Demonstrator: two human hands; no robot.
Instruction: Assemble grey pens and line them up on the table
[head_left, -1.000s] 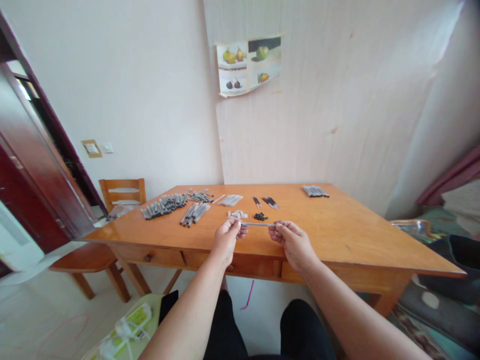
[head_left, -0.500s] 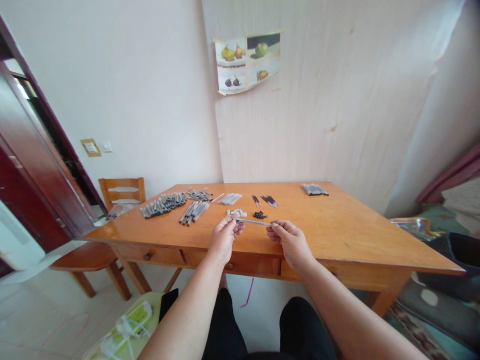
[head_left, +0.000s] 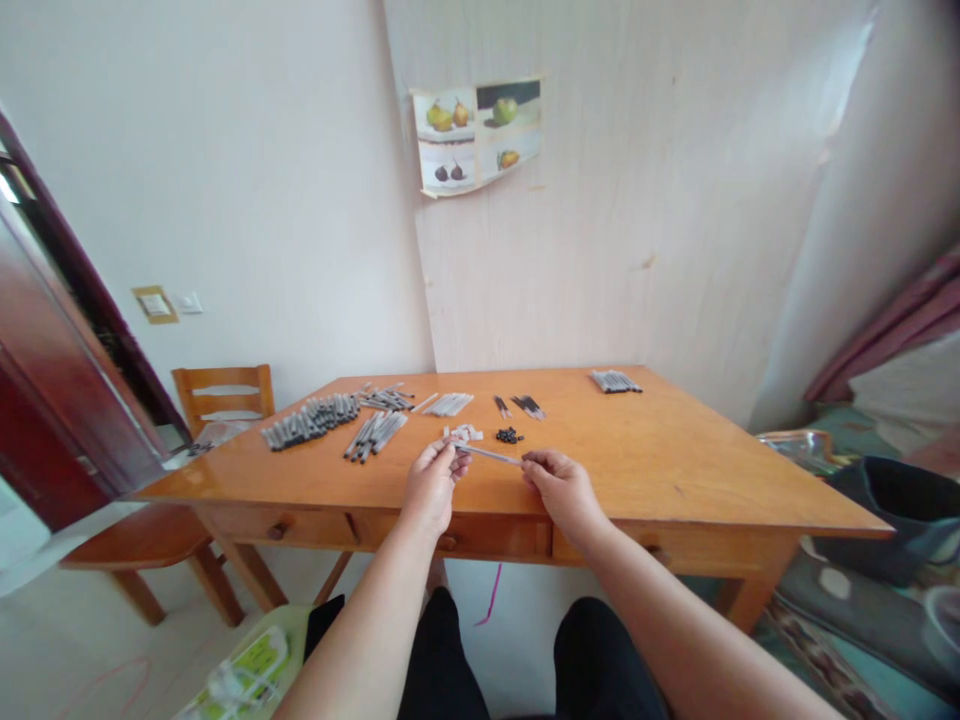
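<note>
Grey tube point(head_left: 487, 454), pinched at either end by left hand point(head_left: 429, 485) and right hand point(head_left: 559, 488) over the table point(head_left: 675, 470) edge; heaps of grey tubes point(head_left: 311, 421), white bits point(head_left: 465, 433) and black bits point(head_left: 508, 435) beyond seemingly remain unhandled.

Just beyond the left hand point(head_left: 429, 482), white caps point(head_left: 465, 433) and black bits point(head_left: 508, 435) crowded the counter point(head_left: 675, 470); grey pen rows point(head_left: 311, 420) blocked farther left. Right of the right hand point(head_left: 561, 487), the wood lay wide open.
</note>
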